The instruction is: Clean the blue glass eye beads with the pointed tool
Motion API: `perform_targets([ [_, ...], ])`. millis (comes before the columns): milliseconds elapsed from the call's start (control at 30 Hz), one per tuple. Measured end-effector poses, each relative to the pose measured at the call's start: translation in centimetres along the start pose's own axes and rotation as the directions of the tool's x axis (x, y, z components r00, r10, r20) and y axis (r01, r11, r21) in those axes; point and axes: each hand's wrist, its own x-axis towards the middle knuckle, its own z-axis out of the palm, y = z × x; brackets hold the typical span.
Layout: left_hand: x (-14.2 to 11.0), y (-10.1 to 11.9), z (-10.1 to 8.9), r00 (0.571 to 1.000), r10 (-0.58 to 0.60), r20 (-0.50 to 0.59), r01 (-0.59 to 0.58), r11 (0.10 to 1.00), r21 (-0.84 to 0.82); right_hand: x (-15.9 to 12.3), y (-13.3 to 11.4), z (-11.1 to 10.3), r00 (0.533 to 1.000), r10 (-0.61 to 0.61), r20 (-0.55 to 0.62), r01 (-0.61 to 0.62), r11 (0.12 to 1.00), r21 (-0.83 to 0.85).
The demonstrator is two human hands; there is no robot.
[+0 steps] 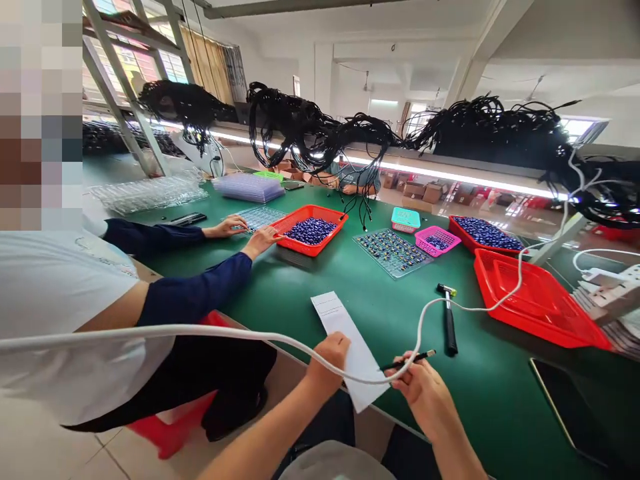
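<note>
At 6 o'clock by near edge of green workbench [290, 293], left hand [329, 360] curled closed, gripping white paper slip [357, 343], at 5 o'clock right hand [423, 387], fingers pinched together on black pen [428, 355], one end by slip's right edge, hammer [450, 327] at 4 o'clock.

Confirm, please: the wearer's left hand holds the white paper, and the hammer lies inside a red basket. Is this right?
No: the hammer lies on the green table, left of the nearest red basket, not inside it, as the head view shows. The wearer's left hand does hold the white paper.
</note>
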Motion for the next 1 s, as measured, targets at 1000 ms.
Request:
perform_targets([
  [1000, 3.2, 5.8, 1.3, 0.945, 0.322, -0.054, -0.316, 0.863, -0.394, 1.6, -6.2, -8.0, 0.972, -0.027, -0.235, 0.006, 0.996, -0.088],
])
